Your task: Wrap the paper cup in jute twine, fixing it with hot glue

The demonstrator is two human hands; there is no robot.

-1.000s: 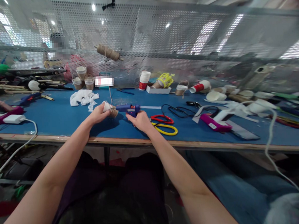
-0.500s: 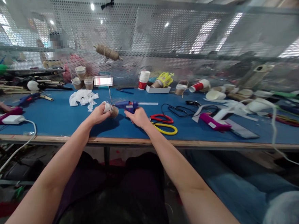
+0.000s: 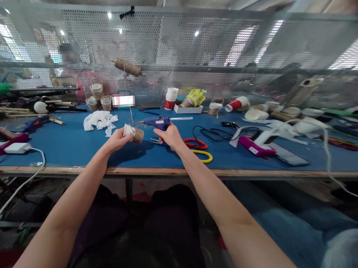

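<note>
My left hand is closed around a small paper cup, tilted on its side above the table. Brown twine wraps the cup's lower part, and its white upper part shows by my thumb. My right hand grips a blue glue gun by its handle. The nozzle points left, a short gap away from the cup. A clear glue stick juts out of its back. Strands of twine rise behind the cup. Scissors with red and yellow handles lie partly under my right wrist.
Crumpled white tissue lies behind my left hand. Twine-wrapped cups stand at the back left, and red-and-white paper cups behind the glue gun. Purple power strips and cords lie on both sides. A twine spool hangs at the mesh screen.
My right hand has drawn the glue gun rightward and slightly up, its nozzle moving off the cup. The cup in my left hand has turned, showing more of its twine-wrapped side.
</note>
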